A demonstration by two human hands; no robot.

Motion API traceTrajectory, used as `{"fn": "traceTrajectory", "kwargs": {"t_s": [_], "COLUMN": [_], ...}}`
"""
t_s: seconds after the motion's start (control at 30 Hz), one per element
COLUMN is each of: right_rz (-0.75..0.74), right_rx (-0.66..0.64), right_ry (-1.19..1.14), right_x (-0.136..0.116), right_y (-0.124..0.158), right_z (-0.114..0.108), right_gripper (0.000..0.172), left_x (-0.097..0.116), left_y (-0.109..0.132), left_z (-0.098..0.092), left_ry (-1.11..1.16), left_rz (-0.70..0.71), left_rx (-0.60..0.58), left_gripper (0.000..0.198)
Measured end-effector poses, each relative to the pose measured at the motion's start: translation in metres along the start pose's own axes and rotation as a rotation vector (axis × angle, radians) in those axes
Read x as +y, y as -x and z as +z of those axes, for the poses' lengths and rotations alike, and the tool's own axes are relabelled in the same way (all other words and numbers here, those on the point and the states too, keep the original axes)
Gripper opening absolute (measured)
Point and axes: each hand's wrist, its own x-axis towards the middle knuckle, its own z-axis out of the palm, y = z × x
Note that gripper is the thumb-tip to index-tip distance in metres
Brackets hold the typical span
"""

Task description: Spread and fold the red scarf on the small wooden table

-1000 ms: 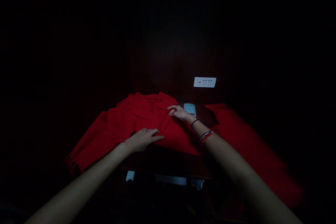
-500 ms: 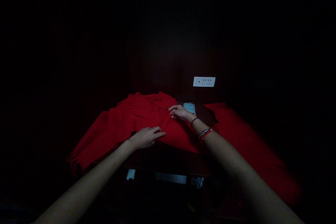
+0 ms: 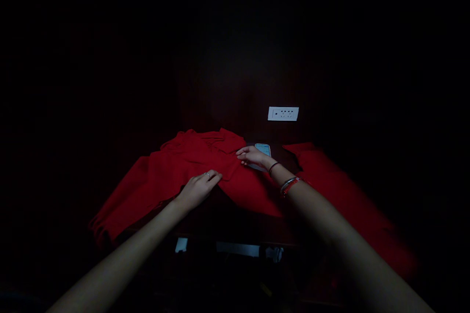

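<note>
A red scarf (image 3: pixel 172 164) with a fringed end at the lower left lies in loose folds over a dark surface. My left hand (image 3: pixel 200 188), a ring on one finger, has its fingers closed on the scarf's near edge. Farther back and to the right, my right hand (image 3: pixel 253 155) pinches a fold of the same cloth between thumb and fingers. Bracelets circle the right wrist. Just behind that hand rests a phone (image 3: pixel 263 148) with a lit screen, partly covered by the hand.
More red cloth (image 3: pixel 330 186) stretches along the right side, beyond my right forearm. A white socket plate (image 3: pixel 283 113) is on the dark wall behind. Below the surface's front edge, pale objects (image 3: pixel 238 248) show dimly. Everything else is very dark.
My left hand has shifted slightly up and left, and its spread fingers have closed on the scarf. The near edge there has lifted back, baring dark surface. My right hand stays almost still.
</note>
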Motion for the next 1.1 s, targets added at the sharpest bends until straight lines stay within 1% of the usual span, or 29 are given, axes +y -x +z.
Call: {"fn": "traceTrajectory", "kwargs": {"t_s": [0.07,0.13,0.2,0.27,0.37,0.47,0.53,0.6,0.7,0.8,0.9,1.0,1.1], "right_rz": [-0.013,-0.011,-0.012,-0.012,0.003,0.068,0.109,0.131,0.164,0.195,0.214,0.274,0.358], "right_rx": [0.001,0.007,0.022,0.041,0.093,0.126,0.126,0.144,0.217,0.282,0.331,0.337,0.331], "right_ry": [-0.01,-0.009,0.002,0.033,0.114,0.201,0.246,0.29,0.349,0.401,0.468,0.597,0.831], "right_x": [-0.009,-0.02,-0.03,-0.04,-0.052,-0.061,-0.064,-0.064,-0.056,-0.044,-0.031,-0.014,0.009], "right_y": [0.003,0.008,0.015,0.024,0.04,0.061,0.076,0.09,0.11,0.124,0.136,0.144,0.148], "right_z": [-0.006,-0.015,-0.025,-0.037,-0.059,-0.086,-0.106,-0.126,-0.157,-0.187,-0.213,-0.232,-0.241], "right_gripper": [0.011,0.011,0.011,0.011,0.015,0.02,0.023,0.025,0.025,0.027,0.031,0.037,0.041], "left_x": [0.002,0.007,0.015,0.028,0.057,0.094,0.121,0.147,0.181,0.209,0.233,0.257,0.278], "left_y": [0.001,-0.001,-0.006,-0.015,-0.037,-0.066,-0.086,-0.103,-0.125,-0.142,-0.158,-0.169,-0.173], "left_z": [-0.006,-0.012,-0.02,-0.028,-0.042,-0.052,-0.053,-0.051,-0.043,-0.036,-0.031,-0.024,-0.013], "left_ry": [0.0,0.015,0.038,0.064,0.105,0.191,0.267,0.327,0.39,0.445,0.494,0.539,0.572], "left_rz": [0.051,0.1,0.133,0.157,0.212,0.227,0.233,0.262,0.292,0.304,0.313,0.343,0.356], "left_rx": [0.047,0.136,0.225,0.283,0.366,0.454,0.488,0.5,0.498,0.485,0.439,0.371,0.29], "left_gripper": [0.039,0.04,0.04,0.04,0.037,0.033,0.031,0.029,0.027,0.026,0.026,0.026,0.024]}}
